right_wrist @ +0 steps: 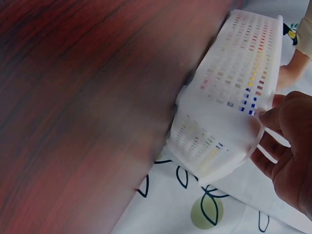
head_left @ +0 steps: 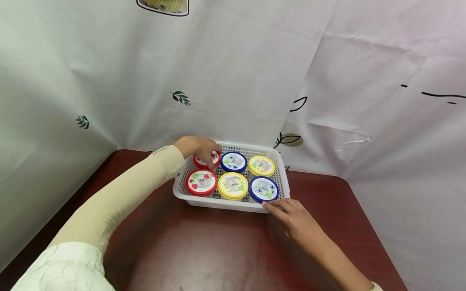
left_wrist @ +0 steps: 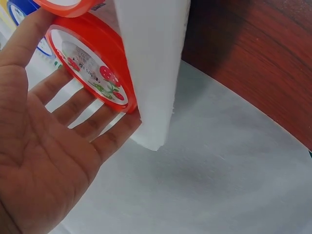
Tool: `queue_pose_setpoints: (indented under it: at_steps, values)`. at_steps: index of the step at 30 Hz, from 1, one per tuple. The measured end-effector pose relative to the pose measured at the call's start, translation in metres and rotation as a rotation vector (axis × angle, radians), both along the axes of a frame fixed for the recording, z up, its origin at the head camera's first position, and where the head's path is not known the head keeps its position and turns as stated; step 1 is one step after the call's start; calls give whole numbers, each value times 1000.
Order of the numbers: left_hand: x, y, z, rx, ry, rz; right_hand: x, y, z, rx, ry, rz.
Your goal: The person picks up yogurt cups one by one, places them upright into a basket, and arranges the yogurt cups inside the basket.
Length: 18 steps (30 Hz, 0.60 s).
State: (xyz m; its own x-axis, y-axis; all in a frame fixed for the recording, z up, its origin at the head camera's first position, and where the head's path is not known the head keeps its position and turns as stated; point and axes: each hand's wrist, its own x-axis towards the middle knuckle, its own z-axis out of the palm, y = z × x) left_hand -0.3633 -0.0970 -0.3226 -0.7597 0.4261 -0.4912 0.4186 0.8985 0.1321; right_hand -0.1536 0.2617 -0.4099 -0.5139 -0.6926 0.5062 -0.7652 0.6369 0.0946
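Note:
My left hand [head_left: 205,150] reaches over the back left corner of a white plastic basket [head_left: 225,203]. Its thumb and fingertips are around the edge of a red-lidded tub [left_wrist: 90,68] with strawberries printed on the lid. In the head view the hand partly covers that tub. My right hand [head_left: 296,220] is at the basket's front right corner, its thumb on the outer side and its fingers at the rim in the right wrist view. Nearest to it inside is a blue-lidded tub [head_left: 263,189]. Another red-lidded tub [head_left: 201,182] stands at the front left.
Two yellow-lidded tubs [head_left: 233,186] and a second blue-lidded tub [head_left: 234,161] share the basket, in two rows. The basket stands on a dark red wooden table [head_left: 218,250], close to its back edge. White printed sheeting [head_left: 236,81] hangs behind and along the sides.

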Motion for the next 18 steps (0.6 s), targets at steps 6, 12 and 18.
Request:
queue_pose_setpoints:
  at_steps: [6, 12, 18]
  values:
    - [0, -1, -4, 19, -18, -1, 2, 1, -3, 1, 6, -1]
    - [1, -1, -8, 17, 2, -15, 2, 2, -1, 3, 1, -1]
    - [2, -2, -6, 18, 6, -9, 1, 2, 1, 1, -2, 2]
